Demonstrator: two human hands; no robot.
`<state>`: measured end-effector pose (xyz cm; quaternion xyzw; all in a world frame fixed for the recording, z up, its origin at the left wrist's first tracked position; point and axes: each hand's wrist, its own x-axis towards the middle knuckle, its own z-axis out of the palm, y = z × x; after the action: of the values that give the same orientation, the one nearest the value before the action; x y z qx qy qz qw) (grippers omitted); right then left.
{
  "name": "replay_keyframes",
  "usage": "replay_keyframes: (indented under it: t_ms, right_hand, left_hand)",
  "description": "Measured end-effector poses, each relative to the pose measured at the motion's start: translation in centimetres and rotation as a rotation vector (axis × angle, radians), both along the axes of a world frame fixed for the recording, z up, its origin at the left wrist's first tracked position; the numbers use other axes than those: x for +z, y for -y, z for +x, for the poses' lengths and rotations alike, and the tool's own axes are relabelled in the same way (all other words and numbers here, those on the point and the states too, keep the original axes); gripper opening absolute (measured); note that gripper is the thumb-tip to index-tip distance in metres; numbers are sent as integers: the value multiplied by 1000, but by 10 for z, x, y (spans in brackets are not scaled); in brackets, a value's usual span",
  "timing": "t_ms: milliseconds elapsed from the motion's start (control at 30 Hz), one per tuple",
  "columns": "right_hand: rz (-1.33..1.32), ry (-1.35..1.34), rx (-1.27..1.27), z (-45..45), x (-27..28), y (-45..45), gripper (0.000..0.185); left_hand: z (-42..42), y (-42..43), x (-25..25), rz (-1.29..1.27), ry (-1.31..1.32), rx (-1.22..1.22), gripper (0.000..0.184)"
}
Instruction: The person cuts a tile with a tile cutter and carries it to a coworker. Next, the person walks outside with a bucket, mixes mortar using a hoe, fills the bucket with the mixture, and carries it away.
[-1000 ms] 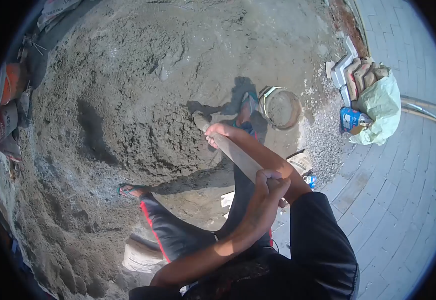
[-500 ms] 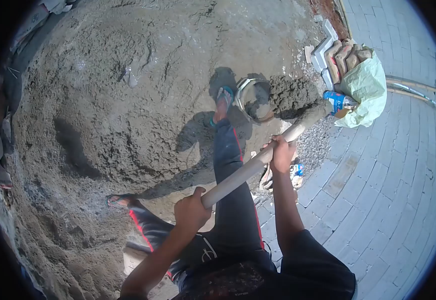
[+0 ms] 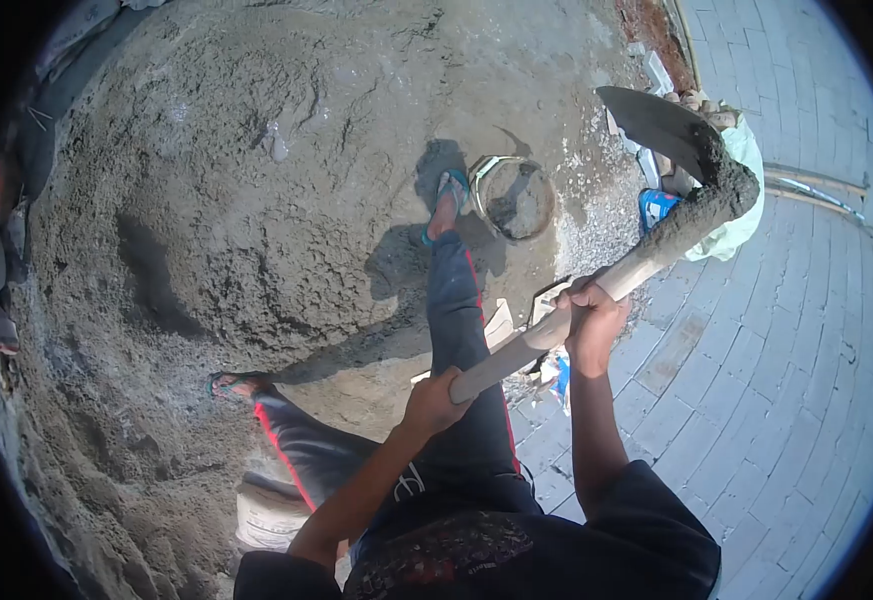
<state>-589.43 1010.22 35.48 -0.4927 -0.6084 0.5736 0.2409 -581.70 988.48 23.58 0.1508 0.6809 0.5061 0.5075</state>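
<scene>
Both my hands grip the wooden handle of a hoe [image 3: 656,135], which slants up to the right across my legs. My left hand [image 3: 438,402] is closed round the lower end. Farther up, my right hand [image 3: 594,325] is wrapped round the middle of the handle. Wet mortar is caked on the upper handle and the neck. The broad dark blade is raised at the upper right, curving back to the left. Left of the blade, by my foot, stands a round bucket [image 3: 517,203] with grey mix in it.
Wet mortar [image 3: 246,230] spreads over the ground on the left, around my sandalled feet. Grey paving [image 3: 756,360] covers the right side. A pale green sack [image 3: 741,200] and a blue packet [image 3: 656,207] lie behind the hoe. A whitish bag [image 3: 271,515] lies near my leg.
The hoe has come up and to the right, and its blade, heaped with mortar beside the bucket before, now shows mostly bare. Both hands have moved right along with the handle.
</scene>
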Motion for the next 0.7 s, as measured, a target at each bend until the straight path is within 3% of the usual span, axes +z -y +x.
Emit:
replay_keyframes:
  t_ms: [133,267,367,433,467,533,567,600,633,667,700]
  right_hand:
    - [-235,134,233,-65,-55,66,15]
    - [-483,298,350,-109,-202,155,16]
    - [-520,450,482,-100,-314,233,19]
    - [-455,644,585,-65,-368,285,24]
    - [-507,796,683,-41,-393,308,26]
    - [-602,902,776,6,-418,357,19]
    - [-703,941,717,4,-399,372,14]
    - [-589,907,904,35,-444,379,21]
    - [-439,1011,1159,11,-402,370,40]
    - [-527,912,1190,5,-377,360,45]
    - [-631,884,1163,-1,-351,341,49]
  left_hand:
    - [-5,68,6,-172,177,149,39]
    - [-28,134,-25,-383,205,342,42]
    - [-1,175,-104,-536,321,406,37]
    - [5,200,-144,-457,701,598,31]
    - [-17,209,-137,-469,749,561,26]
    - [-12,230,-173,-337,798,815,22]
    - [-23,239,-169,-380,863,833,21]
    - [-35,245,-165,-405,930,826,21]
    - [-30,252,-176,-374,799,839,20]
    - [-20,262,-199,-339,643,692,21]
    - [-33,262,-204,-512,670,583,20]
